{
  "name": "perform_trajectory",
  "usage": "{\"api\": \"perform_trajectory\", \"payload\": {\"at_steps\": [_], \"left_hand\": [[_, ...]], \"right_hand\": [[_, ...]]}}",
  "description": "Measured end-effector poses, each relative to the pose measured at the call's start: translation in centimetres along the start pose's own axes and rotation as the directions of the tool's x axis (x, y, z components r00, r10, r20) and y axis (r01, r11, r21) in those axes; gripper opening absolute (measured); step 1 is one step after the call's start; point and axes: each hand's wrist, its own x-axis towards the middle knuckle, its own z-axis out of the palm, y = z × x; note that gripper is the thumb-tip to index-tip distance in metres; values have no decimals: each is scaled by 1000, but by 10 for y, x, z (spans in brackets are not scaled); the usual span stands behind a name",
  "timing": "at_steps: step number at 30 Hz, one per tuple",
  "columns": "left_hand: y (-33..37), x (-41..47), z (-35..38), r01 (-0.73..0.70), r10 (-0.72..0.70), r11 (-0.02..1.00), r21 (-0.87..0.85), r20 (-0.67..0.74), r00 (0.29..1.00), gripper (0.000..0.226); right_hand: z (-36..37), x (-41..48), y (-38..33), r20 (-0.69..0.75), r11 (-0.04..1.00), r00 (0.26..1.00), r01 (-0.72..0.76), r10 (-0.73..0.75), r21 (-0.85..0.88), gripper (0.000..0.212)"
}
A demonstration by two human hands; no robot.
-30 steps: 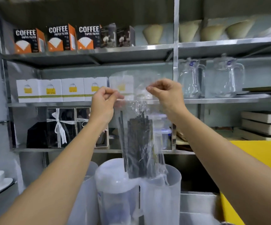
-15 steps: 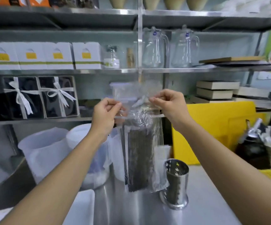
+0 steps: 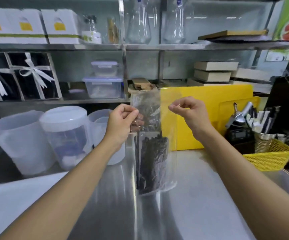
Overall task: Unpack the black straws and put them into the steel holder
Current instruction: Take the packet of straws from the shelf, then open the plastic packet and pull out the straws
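The black straws (image 3: 153, 161) stand upright in their clear bag (image 3: 147, 108) on the bench (image 3: 200, 196), long axis vertical, directly below the left hand (image 3: 123, 121) pinching the bag's top, while the right hand (image 3: 189, 112), fingers pinched with nothing clearly visible between them, hovers just right.

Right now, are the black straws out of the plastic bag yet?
No. The black straws are inside the clear plastic bag, standing upright on the counter.

The steel surface (image 3: 200, 196) lies open in front and right of the hanging bag of straws (image 3: 151, 153). Plastic jugs (image 3: 36, 139) crowd the left, a yellow board (image 3: 209, 110) walls the back, a yellow basket (image 3: 270, 156) blocks the right.
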Motion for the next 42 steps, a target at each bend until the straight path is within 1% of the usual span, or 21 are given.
{"api": "perform_trajectory", "payload": {"at_steps": [3, 6, 9, 12, 14, 16, 18, 20, 22, 23, 24, 26, 27, 28, 30, 31, 34, 36, 40, 42], "left_hand": [[-11, -9, 39, 34, -33, 999, 3, -27, 999, 15], [-26, -17, 73, 88, -85, 995, 44, -72, 994, 14], [-38, -29, 98, 136, -128, 989, 62, -125, 984, 13], [-45, -38, 113, 208, -197, 977, 56, -150, 969, 9], [-51, -40, 121, 246, -230, 967, 69, -185, 955, 2], [-55, -40, 129, 266, -217, 950, 162, -271, 938, 17], [-56, -42, 134, 233, -146, 941, 247, -325, 934, 26], [-54, -47, 143, 136, -55, 947, 291, -271, 961, 22], [-50, -55, 154, 52, -10, 951, 305, -138, 990, 14], [-50, -59, 160, 28, -12, 953, 302, -54, 998, 14], [-50, -64, 165, 22, -34, 954, 298, 38, 999, 18], [-52, -71, 171, 49, -117, 952, 302, 211, 971, 36], [-53, -73, 171, 55, -140, 950, 306, 264, 954, 44], [-54, -74, 171, 54, -147, 950, 307, 289, 946, 51], [-57, -74, 170, 68, -156, 953, 295, 287, 945, 58], [-59, -74, 168, 90, -170, 956, 280, 277, 946, 57], [-66, -73, 161, 153, -199, 968, 197, 241, 950, 41], [-70, -74, 154, 172, -201, 976, 135, 240, 950, 40], [-72, -76, 135, 224, -241, 971, 87, 339, 909, 47], [-71, -77, 127, 257, -258, 965, 51, 361, 896, 38]], "right_hand": [[-33, -2, 22, 87, 992, 993, -87, 80, 88, 19], [-64, -6, 43, 150, 985, 979, -149, 134, 88, 13], [-84, -7, 55, 170, 977, 970, -190, 172, 96, 13], [-92, -12, 61, 142, 978, 974, -188, 174, 90, 15], [-96, -17, 63, 105, 982, 981, -174, 165, 76, 12], [-101, -21, 61, 42, 986, 987, -156, 154, 60, 10], [-101, -22, 59, -9, 987, 988, -151, 152, 56, 15], [-100, -22, 58, -32, 985, 985, -168, 170, 48, 21], [-97, -22, 58, -19, 982, 983, -184, 185, 37, 27], [-96, -22, 58, -4, 982, 982, -187, 187, 30, 30], [-95, -23, 59, 13, 983, 983, -184, 184, 25, 33], [-90, -27, 60, 49, 981, 982, -187, 185, 51, 38], [-87, -29, 61, 71, 978, 979, -194, 189, 79, 40], [-84, -32, 62, 98, 974, 976, -204, 195, 98, 42], [-79, -36, 63, 166, 972, 965, -219, 202, 86, 43], [-77, -37, 63, 206, 972, 958, -221, 202, 74, 43], [-76, -39, 64, 329, 972, 923, -227, 197, 55, 42], [-77, -41, 68, 386, 970, 902, -235, 194, 63, 41], [-82, -46, 74, 457, 951, 869, -279, 193, 130, 36], [-84, -47, 74, 479, 926, 855, -325, 201, 191, 32]]}}
